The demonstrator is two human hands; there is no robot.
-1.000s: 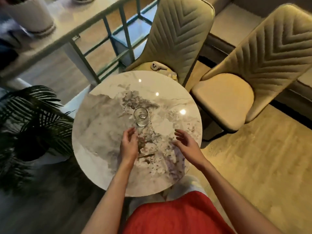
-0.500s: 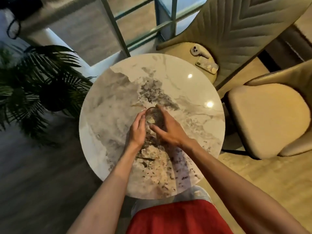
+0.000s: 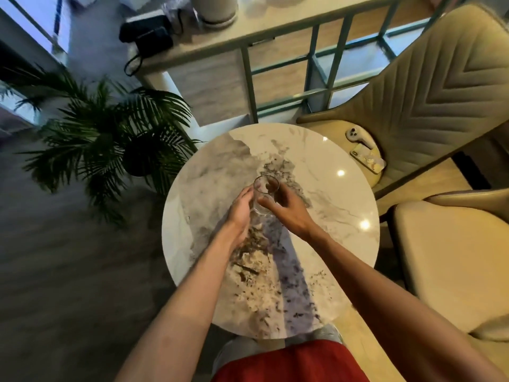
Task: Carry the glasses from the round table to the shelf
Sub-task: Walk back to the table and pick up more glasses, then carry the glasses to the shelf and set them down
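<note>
A clear drinking glass (image 3: 265,194) is being gripped by the right hand (image 3: 286,212) above the round marble table (image 3: 344,216); the left hand (image 3: 241,210) is being pressed open-fingered against its side.

Head view: looks steeply down from above the round table (image 3: 344,205), close over both forearms.
Facing: forward, toward the shelf (image 3: 248,37).
Other views: only this one.

Warm light on the right, cool dimness on the left

We see two bright glare spots on the glossy round table (image 3: 316,161), an arm's shadow across its near half, bluish daylight at the far-left window (image 3: 33,20), a murky left floor, motion blur there, and wide-angle bending of the shelf (image 3: 275,31).
</note>
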